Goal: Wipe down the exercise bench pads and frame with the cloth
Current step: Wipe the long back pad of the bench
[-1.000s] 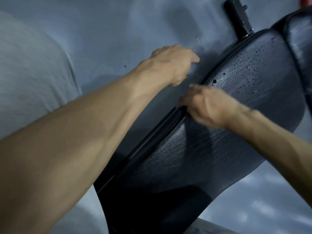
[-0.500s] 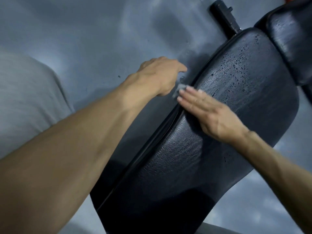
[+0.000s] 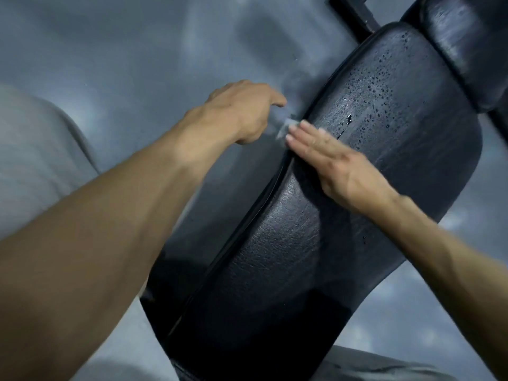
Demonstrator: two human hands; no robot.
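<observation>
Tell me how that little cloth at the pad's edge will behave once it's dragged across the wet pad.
The cloth looks thin and crumpled beside the left hand, so it is probably floppy and light. Droplets bead on the black bench pad, so it will likely soak quickly. The right hand's flat fingers could keep it from bunching.

One view only: a wide-angle camera worn on the head, looking forward and steeply down along both forearms. It sits close to the work. The left hand (image 3: 242, 111) and right hand (image 3: 338, 166) fall near frame centre, and the forearms enter from the lower corners. The seat pad (image 3: 343, 221) runs diagonally from bottom centre to upper right and fills much of the frame. The floor (image 3: 137, 50) occupies the upper left. Wide-angle curvature bends the pad edges. No second view exists, so no overlap applies.
</observation>
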